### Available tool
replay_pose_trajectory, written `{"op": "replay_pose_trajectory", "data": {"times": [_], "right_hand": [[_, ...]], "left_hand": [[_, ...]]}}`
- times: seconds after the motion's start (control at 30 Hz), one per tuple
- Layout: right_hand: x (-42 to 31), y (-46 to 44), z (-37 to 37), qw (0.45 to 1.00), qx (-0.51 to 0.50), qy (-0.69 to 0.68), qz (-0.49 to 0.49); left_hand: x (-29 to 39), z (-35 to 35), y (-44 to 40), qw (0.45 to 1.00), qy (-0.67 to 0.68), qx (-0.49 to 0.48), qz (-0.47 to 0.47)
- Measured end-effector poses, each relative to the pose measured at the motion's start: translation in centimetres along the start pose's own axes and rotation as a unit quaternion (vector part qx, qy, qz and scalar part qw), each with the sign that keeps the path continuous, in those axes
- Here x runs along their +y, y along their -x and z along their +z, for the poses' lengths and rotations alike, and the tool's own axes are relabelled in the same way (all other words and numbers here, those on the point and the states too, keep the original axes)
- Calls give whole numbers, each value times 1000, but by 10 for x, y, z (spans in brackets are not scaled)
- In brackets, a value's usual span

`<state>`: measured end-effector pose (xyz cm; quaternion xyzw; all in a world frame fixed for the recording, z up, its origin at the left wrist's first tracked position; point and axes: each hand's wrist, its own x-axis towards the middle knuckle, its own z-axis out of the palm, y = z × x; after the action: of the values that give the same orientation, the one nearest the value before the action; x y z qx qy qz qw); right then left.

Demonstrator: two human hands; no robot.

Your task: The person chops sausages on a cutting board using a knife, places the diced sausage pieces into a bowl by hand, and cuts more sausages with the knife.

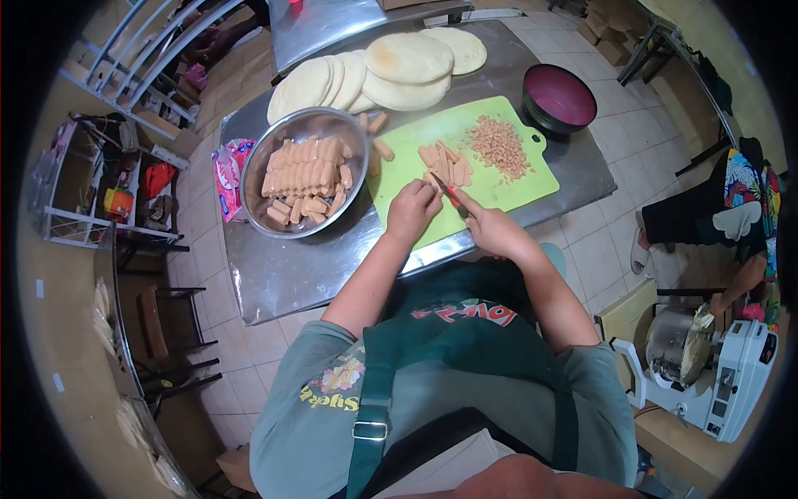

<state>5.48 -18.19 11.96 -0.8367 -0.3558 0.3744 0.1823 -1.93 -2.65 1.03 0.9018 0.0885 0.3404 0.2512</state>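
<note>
Pinkish sausage strips [451, 164] lie just beyond both hands [412, 213] [499, 233].

The table [270, 270] is metal, shiny and a little streaked. The steel bowl [254, 179] looks smooth and polished, the red bowl [559, 96] like glossy plastic, and the board [407, 133] is smooth plastic with a dull sheen. The sausages [307, 166] look smooth and faintly glossy, the flatbreads [407, 58] matt. The packet [229, 175] is crinkled, shiny plastic; the apron [465, 349] is matt cloth with a shiny metal buckle [370, 430].
</note>
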Motion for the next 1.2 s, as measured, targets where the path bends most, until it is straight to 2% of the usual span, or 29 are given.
{"op": "replay_pose_trajectory", "data": {"times": [0.07, 0.13, 0.37, 0.7, 0.8, 0.87, 1.13, 1.2], "right_hand": [[5, -3, 4, 999, -18, -38, 20], [20, -17, 17, 995, 63, 44, -64], [3, -15, 7, 997, 32, 60, -22], [-2, 1, 3, 1000, 9, 15, -9], [0, 12, 3, 1000, -20, 0, 24], [9, 11, 14, 1000, 19, 6, -6], [36, 21, 39, 996, 69, 45, -35], [39, 23, 41, 995, 76, 47, -36]], "left_hand": [[0, 0, 1, 1000, -4, -5, -2], [0, -2, 0, 1000, 6, -7, -3], [0, -3, -1, 1000, 20, 2, -4], [-2, 0, 1, 1000, 6, 10, 16], [-2, 0, 0, 1000, 13, 10, 11], [-2, 0, -1, 1000, 14, 14, 14], [2, -4, 1, 1000, 15, 7, -3], [1, -7, -1, 999, 14, -18, -42]]}}
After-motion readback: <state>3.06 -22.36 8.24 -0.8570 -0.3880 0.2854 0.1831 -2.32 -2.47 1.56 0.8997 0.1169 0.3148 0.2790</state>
